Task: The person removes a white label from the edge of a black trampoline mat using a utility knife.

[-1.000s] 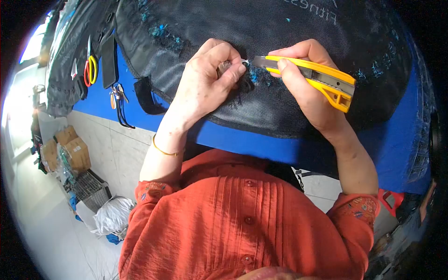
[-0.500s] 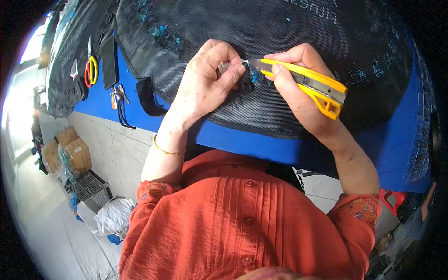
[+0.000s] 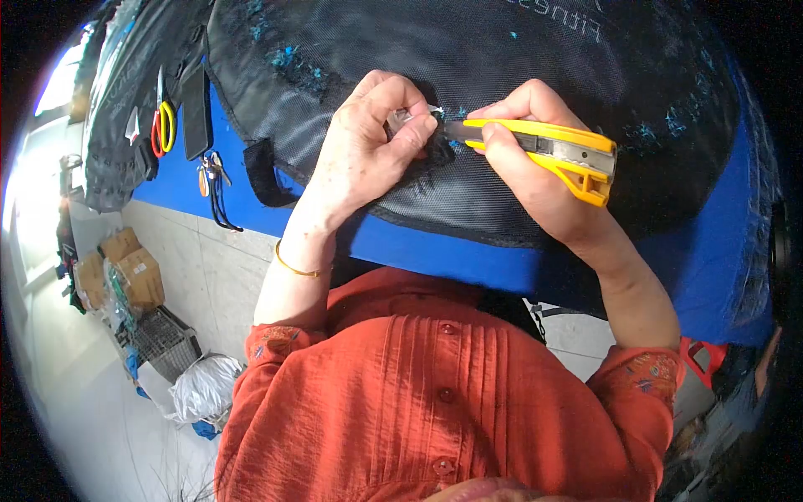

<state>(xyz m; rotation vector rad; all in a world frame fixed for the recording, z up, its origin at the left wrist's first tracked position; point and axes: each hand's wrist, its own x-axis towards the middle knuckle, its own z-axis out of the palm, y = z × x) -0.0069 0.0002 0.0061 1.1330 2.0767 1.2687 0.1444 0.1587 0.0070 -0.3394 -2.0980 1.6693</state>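
Black mesh fabric (image 3: pixel 493 201) with blue thread tufts (image 3: pixel 288 58) lies on the blue table. My left hand (image 3: pixel 368 138) is closed in a pinch on a small clear plastic piece (image 3: pixel 401 121), whose white tip shows beyond the fingertips. My right hand (image 3: pixel 539 155) holds a yellow utility knife (image 3: pixel 577 151) by its body, thumb on top. The knife's blade is out and points left, its tip close to my left thumb, over the frayed threads. Whether the blade touches the fabric cannot be made out.
On the blue table (image 3: pixel 418 243) at the left are red and yellow scissors (image 3: pixel 164 125), a black phone (image 3: pixel 196 113) and keys (image 3: pixel 215 167) on a cord. Cardboard boxes (image 3: pixel 138 276), a grey crate (image 3: pixel 167 343) and a white bag (image 3: pixel 207 386) stand on the floor at lower left.
My right hand and the knife have shifted left, and the knife now lies more level, its blade lower beside my left thumb. My left hand has barely moved.
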